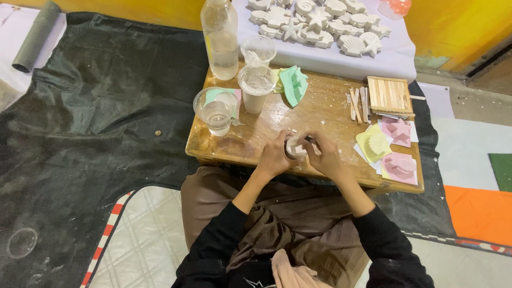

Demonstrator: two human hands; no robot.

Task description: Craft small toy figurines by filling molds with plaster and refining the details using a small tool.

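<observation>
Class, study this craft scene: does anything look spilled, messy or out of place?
Yes. White powdery residue is smeared over the low wooden table around both hands, which hold a small white cast piece. The wooden sticks lie loosely askew.

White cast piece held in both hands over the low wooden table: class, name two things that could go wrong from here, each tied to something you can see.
1. The white cast piece is pinched between the left hand and right hand near the wooden table edge; if it slips, it may drop and chip.
2. The clear cup of water and the tall bottle stand close to the left forearm; a careless move could tip them and wet the table.
</observation>
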